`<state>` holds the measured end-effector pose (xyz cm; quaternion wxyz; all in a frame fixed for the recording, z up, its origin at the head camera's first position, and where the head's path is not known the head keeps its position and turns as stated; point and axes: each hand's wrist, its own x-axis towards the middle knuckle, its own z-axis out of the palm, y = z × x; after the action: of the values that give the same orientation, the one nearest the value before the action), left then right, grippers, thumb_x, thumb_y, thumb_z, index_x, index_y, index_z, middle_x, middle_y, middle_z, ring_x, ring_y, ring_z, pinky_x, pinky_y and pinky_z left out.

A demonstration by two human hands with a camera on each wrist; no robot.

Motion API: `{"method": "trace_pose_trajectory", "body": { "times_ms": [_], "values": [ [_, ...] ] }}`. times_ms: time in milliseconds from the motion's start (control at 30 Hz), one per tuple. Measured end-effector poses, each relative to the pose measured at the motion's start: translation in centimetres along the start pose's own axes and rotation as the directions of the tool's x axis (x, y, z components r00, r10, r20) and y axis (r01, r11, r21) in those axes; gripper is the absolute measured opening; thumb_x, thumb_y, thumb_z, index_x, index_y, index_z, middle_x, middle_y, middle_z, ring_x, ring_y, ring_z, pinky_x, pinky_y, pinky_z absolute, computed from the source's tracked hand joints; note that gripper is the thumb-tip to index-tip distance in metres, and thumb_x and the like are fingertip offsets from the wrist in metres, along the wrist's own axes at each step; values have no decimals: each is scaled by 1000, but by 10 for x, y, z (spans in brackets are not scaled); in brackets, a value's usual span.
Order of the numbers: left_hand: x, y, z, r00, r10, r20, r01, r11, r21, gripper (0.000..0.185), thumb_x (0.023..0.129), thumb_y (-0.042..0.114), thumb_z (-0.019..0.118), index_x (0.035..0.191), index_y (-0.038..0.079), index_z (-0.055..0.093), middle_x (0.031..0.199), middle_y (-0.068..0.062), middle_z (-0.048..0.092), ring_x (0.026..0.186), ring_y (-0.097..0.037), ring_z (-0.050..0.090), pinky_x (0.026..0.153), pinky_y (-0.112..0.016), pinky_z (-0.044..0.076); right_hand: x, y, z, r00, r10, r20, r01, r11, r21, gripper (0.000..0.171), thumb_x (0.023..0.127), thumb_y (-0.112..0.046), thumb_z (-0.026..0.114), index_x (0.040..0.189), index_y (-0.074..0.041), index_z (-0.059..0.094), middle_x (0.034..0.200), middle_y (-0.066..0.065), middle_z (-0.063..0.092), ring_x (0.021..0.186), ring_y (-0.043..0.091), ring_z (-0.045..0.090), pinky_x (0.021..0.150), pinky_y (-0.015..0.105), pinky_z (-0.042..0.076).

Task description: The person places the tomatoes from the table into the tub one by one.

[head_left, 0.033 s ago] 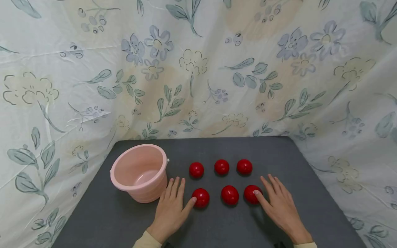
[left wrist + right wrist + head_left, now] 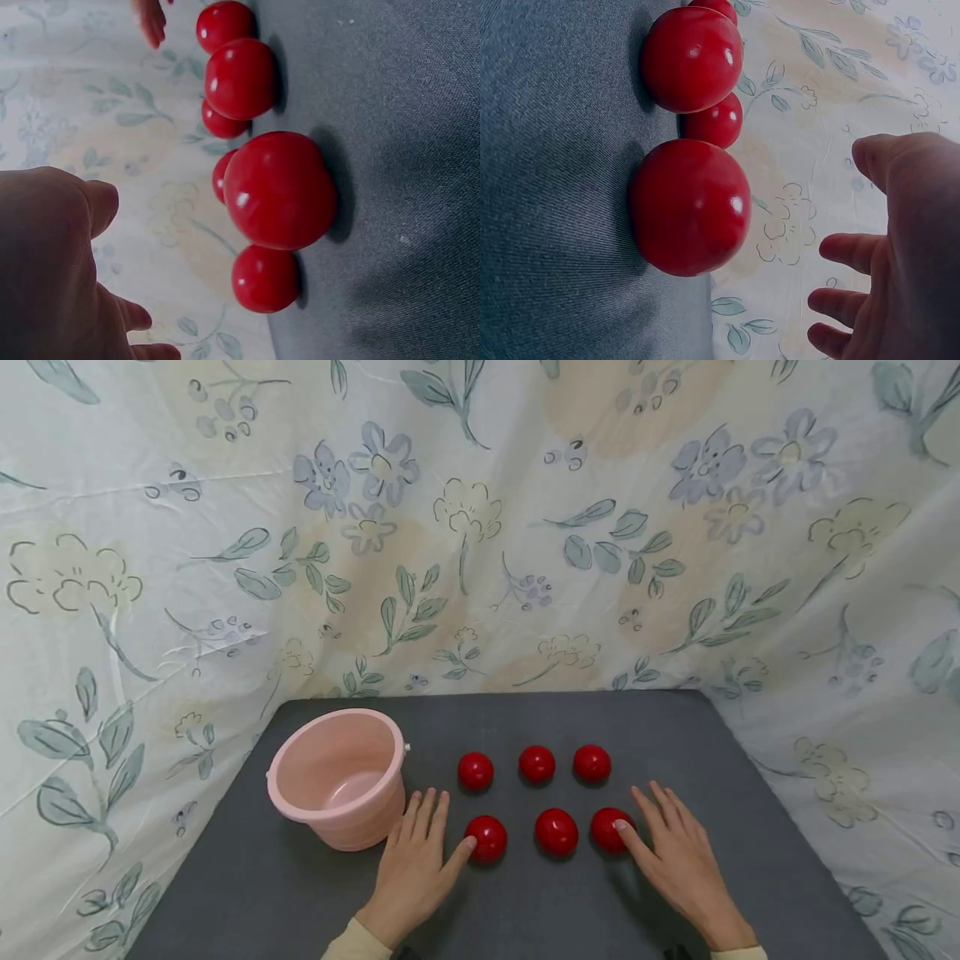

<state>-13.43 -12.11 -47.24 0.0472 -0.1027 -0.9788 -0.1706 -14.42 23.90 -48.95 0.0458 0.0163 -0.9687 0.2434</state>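
Six red balls are seen on a dark grey table (image 2: 675, 727), laid out in two rows of three, with floral cloth (image 2: 480, 527) hung behind and to both sides. The left hand (image 2: 416, 860) is laid flat on the table near its front edge, fingers straight and slightly spread, nothing held; its thumb tip is set against the near-left ball (image 2: 487, 838). The right hand (image 2: 675, 856) is likewise laid flat with fingers straight and spread, and its thumb tip is placed against the near-right ball (image 2: 609, 829). Between those two, untouched, the near-middle ball (image 2: 556, 832) is found. The far row (closer to the table's back edge) is made up of the far-left ball (image 2: 476, 771), the far-middle ball (image 2: 537, 764) and the far-right ball (image 2: 592, 762), all kept apart from one another. A pink bucket (image 2: 300, 760) is stood upright toward the table's left edge, just beside the left hand's fingers, its inside shown bare. In the right wrist view the near-right ball (image 2: 690, 206) is seen close up, the open fingers (image 2: 851, 247) hanging beside it.
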Motion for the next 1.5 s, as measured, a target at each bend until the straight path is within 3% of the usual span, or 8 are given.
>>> {"method": "trace_pose_trajectory", "body": {
  "times_ms": [267, 433, 667, 767, 967, 1100, 1233, 1500],
  "values": [
    [-2, 5, -7, 1000, 10, 0, -10, 1000, -23, 81, 100, 64, 45, 157, 9, 33, 165, -14, 32, 156, -37, 20, 122, -60, 25, 0, -4, -4, 1000, -7, -23, 7, 1000, 6, 81, 99, -66, 46, 155, -9, 37, 162, 27, 27, 147, 51, 21, 108, 74, 20],
    [-22, 8, -22, 978, 55, -199, -77, 992, -105, 61, 98, 44, 62, 146, 8, 49, 155, -14, 45, 149, -34, 34, 116, -57, 36, -3, -5, -4, 1000, 0, -22, 1, 1000, 25, 77, 98, -60, 54, 153, -8, 40, 155, 26, 38, 139, 49, 34, 105, 72, 30],
    [-28, -41, -57, 731, -39, -682, -126, 974, -191, 34, 86, 8, 69, 120, 3, 64, 130, -21, 54, 115, -38, 44, 93, -47, 33, 6, -3, 13, 996, -80, 39, 80, 997, 7, 65, 91, -46, 73, 143, -11, 54, 142, 26, 51, 125, 44, 50, 91, 61, 51],
    [-25, -73, -68, 679, -217, -701, 27, 962, -271, 35, 90, 11, 64, 123, 0, 60, 140, -29, 43, 124, -47, 33, 97, -57, 27, 10, -1, 20, 992, -79, 103, 76, 997, 30, 67, 89, -45, 76, 144, -15, 53, 143, 25, 50, 125, 43, 51, 84, 59, 54],
    [-26, -112, -65, 771, -383, -509, 225, 911, -345, 33, 100, 30, 60, 122, 6, 64, 159, -28, 24, 143, -52, 21, 106, -72, 22, 12, 4, 27, 987, -48, 157, 42, 998, 42, 64, 88, -36, 78, 144, -18, 53, 138, 19, 54, 121, 38, 56, 81, 56, 55],
    [-26, -112, -62, 835, -407, -371, 295, 899, -323, 47, 96, 50, 64, 117, 9, 57, 165, -23, 10, 117, -53, 51, 77, -61, 47, 14, 8, 28, 990, -53, 132, 46, 997, 57, 63, 87, -30, 80, 142, -16, 53, 134, 20, 56, 116, 36, 59, 83, 54, 56],
    [-24, -105, -65, 854, -413, -315, 325, 898, -296, 66, 83, 60, 76, 108, 7, 44, 163, -22, 4, 77, -42, 58, 55, -40, 42, 18, 9, 29, 991, -59, 120, 51, 996, 68, 65, 86, -32, 80, 142, -16, 52, 133, 20, 56, 113, 34, 62, 84, 53, 56],
    [-31, -89, -66, 869, -436, -233, 380, 890, -251, 70, 77, 66, 77, 97, 9, 42, 162, -24, 10, 74, -37, 58, 55, -36, 38, 18, 8, 35, 992, -29, 126, 18, 996, 86, 63, 86, -32, 80, 141, -17, 54, 130, 18, 57, 110, 30, 63, 85, 49, 56]
  ]
}}
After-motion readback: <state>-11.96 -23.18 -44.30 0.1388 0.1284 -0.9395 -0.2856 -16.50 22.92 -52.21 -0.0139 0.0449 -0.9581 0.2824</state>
